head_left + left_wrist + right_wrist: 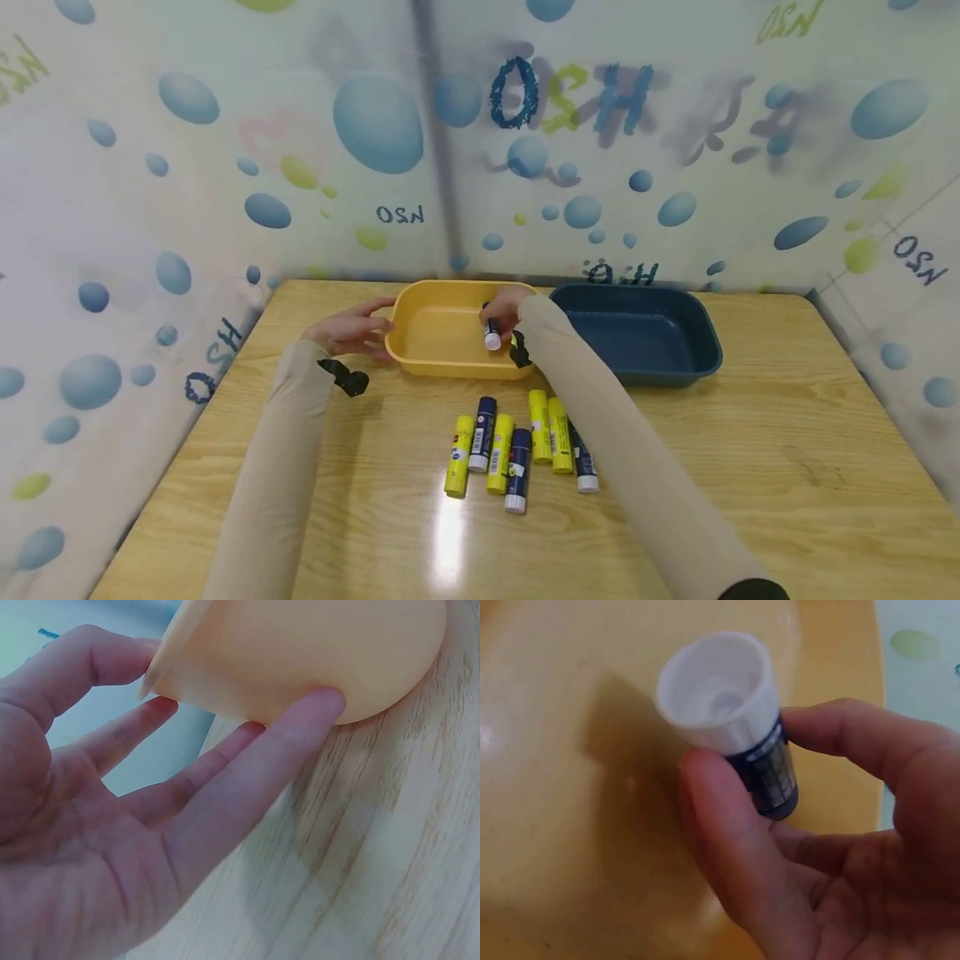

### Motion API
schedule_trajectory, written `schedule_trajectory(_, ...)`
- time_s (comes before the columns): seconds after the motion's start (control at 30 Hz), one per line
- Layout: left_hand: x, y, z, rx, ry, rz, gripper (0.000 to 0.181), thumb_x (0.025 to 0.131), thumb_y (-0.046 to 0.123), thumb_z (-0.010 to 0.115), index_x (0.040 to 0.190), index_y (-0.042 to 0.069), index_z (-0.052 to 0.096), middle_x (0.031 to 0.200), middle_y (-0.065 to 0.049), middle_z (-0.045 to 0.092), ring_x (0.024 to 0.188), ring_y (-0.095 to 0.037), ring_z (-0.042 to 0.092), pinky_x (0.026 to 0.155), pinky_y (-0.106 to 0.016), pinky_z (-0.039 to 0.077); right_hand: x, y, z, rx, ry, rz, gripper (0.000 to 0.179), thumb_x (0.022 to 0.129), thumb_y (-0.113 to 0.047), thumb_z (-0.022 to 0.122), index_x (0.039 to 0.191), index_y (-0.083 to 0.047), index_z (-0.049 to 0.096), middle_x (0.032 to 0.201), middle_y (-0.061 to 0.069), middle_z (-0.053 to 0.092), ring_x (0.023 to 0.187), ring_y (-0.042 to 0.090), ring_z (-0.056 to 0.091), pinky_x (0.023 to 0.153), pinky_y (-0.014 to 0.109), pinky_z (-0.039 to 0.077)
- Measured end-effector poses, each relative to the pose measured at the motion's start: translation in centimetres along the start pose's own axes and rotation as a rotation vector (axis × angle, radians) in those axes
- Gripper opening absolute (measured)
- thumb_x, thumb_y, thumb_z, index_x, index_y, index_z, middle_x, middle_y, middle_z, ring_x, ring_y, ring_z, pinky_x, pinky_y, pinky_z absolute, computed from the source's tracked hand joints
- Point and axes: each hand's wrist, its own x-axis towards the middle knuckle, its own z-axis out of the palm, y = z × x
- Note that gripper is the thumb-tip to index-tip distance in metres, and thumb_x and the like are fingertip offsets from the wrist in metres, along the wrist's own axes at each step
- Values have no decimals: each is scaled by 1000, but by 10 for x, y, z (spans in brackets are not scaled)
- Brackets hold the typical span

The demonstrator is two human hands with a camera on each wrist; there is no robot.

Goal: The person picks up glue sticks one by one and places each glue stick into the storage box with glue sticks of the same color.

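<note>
In the head view, my right hand [508,307] grips a dark blue glue stick [492,329] inside the right end of the yellow tray [457,369]. The right wrist view shows thumb and fingers pinching the same glue stick [769,776], its hollow white end tilted up toward the camera above the tray floor. My left hand [352,329] is at the tray's left end. Its mostly extended fingers [225,795] touch the tray's outer wall and rim in the left wrist view, without curling round it.
Several yellow glue sticks [459,457] and dark blue glue sticks [517,471] lie on the wooden table [787,467] in front of the tray. A dark blue tray [637,333] stands right of the yellow one, partly behind my right sleeve. A patterned curtain [480,167] hangs behind.
</note>
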Motion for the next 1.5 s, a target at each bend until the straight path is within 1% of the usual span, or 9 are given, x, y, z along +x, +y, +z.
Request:
schedule_trajectory(0.07, 0, 1, 1, 4, -6, -1, 69, 98, 3, 46, 156, 16, 10, 151, -25, 19, 122, -44, 46, 93, -52, 48, 2, 2, -1, 8, 9, 33, 33, 90, -19, 65, 110, 6, 59, 83, 12, 63, 63, 16, 64, 62, 20, 56)
schedule_trajectory(0.2, 0, 1, 0, -7, -5, -3, 71, 98, 3, 47, 156, 16, 10, 151, -26, 19, 122, -46, 45, 93, -53, 47, 6, 4, -1, 29, 60, 70, 38, 91, -24, 66, 113, 6, 57, 94, 15, 66, 84, 23, 69, 74, 25, 56)
schedule_trajectory(0.27, 0, 1, -1, -5, 0, -3, 71, 98, 3, 48, 156, 17, 10, 151, -26, 19, 121, -45, 47, 93, -53, 47, 6, 4, -2, 24, 96, 79, 41, 90, -27, 66, 114, 5, 57, 98, 16, 67, 92, 24, 68, 75, 26, 56)
schedule_trajectory(0.47, -2, 1, -3, 1, 11, -11, 71, 98, 4, 49, 156, 18, 10, 151, -24, 20, 117, -41, 52, 92, -52, 48, -8, 0, -8, -26, 85, 45, 46, 93, -30, 62, 124, 3, 55, 109, 18, 65, 100, 27, 66, 82, 29, 55)
schedule_trajectory(0.77, -4, 1, -3, 12, -7, -6, 73, 98, 5, 48, 156, 17, 7, 152, -25, 18, 120, -42, 48, 95, -54, 45, -26, -8, -15, -174, 117, -19, 46, 93, -30, 62, 125, 1, 51, 97, 16, 65, 81, 22, 69, 76, 31, 57)
schedule_trajectory(0.9, -2, 0, -5, 12, -14, 1, 72, 98, 4, 48, 156, 16, 7, 151, -26, 17, 117, -41, 50, 94, -55, 46, -38, -11, -17, -236, 106, -46, 46, 93, -29, 62, 127, 0, 50, 98, 16, 64, 79, 23, 68, 75, 32, 58)
schedule_trajectory(1.03, -1, 0, -6, 7, -9, -3, 72, 97, 4, 49, 156, 16, 8, 151, -25, 17, 116, -40, 51, 93, -55, 47, -52, -11, -19, -306, 97, -75, 43, 94, -31, 63, 123, -1, 54, 100, 15, 63, 80, 23, 67, 70, 30, 58)
schedule_trajectory(1.23, 0, 1, -4, 6, -22, -3, 72, 97, 4, 48, 156, 16, 7, 151, -26, 17, 117, -41, 51, 94, -55, 46, -71, -4, -24, -371, 106, -125, 38, 93, -31, 64, 116, -1, 57, 100, 14, 61, 85, 23, 65, 66, 27, 58)
schedule_trajectory(1.5, 2, 0, -2, 10, -29, -5, 72, 98, 4, 48, 156, 16, 7, 151, -27, 18, 117, -41, 51, 93, -55, 47, -102, 15, -27, -548, 108, -235, 25, 94, -28, 63, 100, -4, 60, 85, 9, 58, 72, 19, 60, 61, 24, 57)
